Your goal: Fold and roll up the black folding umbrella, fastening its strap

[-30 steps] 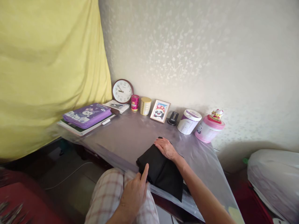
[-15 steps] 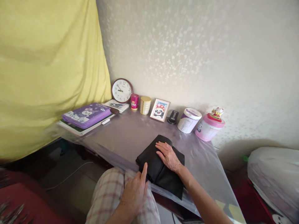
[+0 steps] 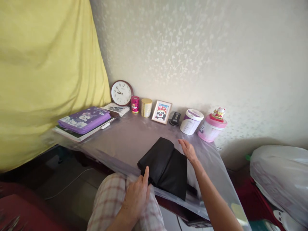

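At table edge (image 3: 115,163), left hand (image 3: 136,195) on black fabric (image 3: 166,165), cans (image 3: 191,123) well behind

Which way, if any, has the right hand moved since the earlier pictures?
Yes: against the picture frame, the right hand has moved right, from atop the black item to its right edge.

Passable: tabletop (image 3: 125,138) between purple case (image 3: 84,120) and black fabric (image 3: 166,166) | Blocked: picture frame (image 3: 162,112), white canister (image 3: 192,122) along wall | Under-table: dark, room unclear

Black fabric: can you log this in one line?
black fabric: on table; left hand: at its near edge; right hand: beside it, open
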### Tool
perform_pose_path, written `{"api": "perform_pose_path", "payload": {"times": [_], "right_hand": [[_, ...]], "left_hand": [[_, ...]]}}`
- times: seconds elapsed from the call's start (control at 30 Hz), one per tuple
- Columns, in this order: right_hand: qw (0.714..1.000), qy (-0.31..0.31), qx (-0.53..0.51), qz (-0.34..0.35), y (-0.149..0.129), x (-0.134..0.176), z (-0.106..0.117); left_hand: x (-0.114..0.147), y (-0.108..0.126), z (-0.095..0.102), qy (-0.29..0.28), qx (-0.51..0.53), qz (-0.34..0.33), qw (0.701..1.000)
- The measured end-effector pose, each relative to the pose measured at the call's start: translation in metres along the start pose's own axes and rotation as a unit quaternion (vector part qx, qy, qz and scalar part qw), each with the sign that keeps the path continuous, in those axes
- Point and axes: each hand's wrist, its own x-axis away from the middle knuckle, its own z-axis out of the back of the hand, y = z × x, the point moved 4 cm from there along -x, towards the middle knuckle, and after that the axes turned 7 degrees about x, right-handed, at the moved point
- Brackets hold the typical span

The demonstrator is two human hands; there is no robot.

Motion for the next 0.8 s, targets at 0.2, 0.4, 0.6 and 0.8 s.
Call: {"api": "perform_pose_path", "payload": {"times": [0.2,0.4,0.6,0.8], "right_hand": [[0.962,-0.038,-0.188,-0.193,0.035,0.063,0.033],[0.920,-0.088,-0.242,-0.296,0.015,0.108,0.034],[0.924,-0.130,-0.195,-0.302,0.000,0.118,0.022],[0.925,-0.102,-0.226,-0.287,-0.003,0.112,0.024]], "left_hand": [[0.001,0.000,-0.001,0.023,0.007,-0.019,1.000],[0.000,-0.002,-0.005,0.041,-0.007,-0.027,0.999],[0.000,-0.001,-0.004,0.049,-0.013,-0.027,0.998],[0.001,-0.001,-0.003,0.043,-0.012,-0.027,0.999]]}}
